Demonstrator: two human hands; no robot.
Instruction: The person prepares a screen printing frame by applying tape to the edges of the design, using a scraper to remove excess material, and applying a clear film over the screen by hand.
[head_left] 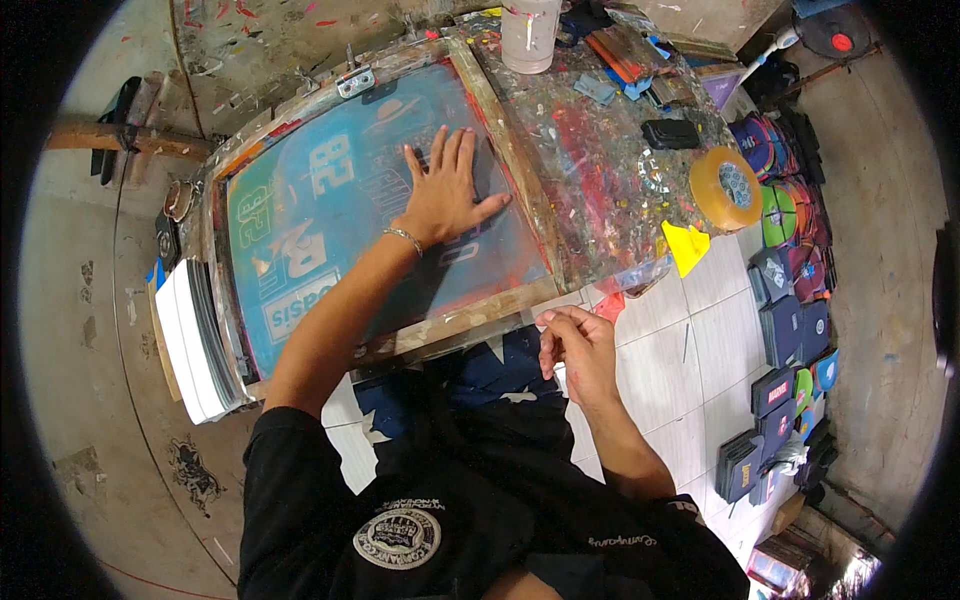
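Observation:
A screen-printing screen (pixel 345 235), with blue mesh bearing pale stencil letters, numbers and shapes inside a worn wooden frame, lies on the paint-stained table (pixel 600 190). My left hand (pixel 445 190) rests flat on the right part of the mesh, fingers spread, a bracelet at its wrist. Past the frame's near right corner is my right hand (pixel 580 355), raised above the tiled floor with its fingers curled in and thumb pressed to them. Whatever it may hold is hidden. A metal hinge clamp (pixel 355 81) grips the frame's far edge.
Right of the screen are a roll of clear yellowish tape (pixel 726 188), a black case (pixel 671 134), a yellow scrap (pixel 685 248) and a cloudy plastic container (pixel 529 35). White boards (pixel 192 340) stand at the table's left. Stacked dark printed pieces (pixel 770 430) line the floor at right.

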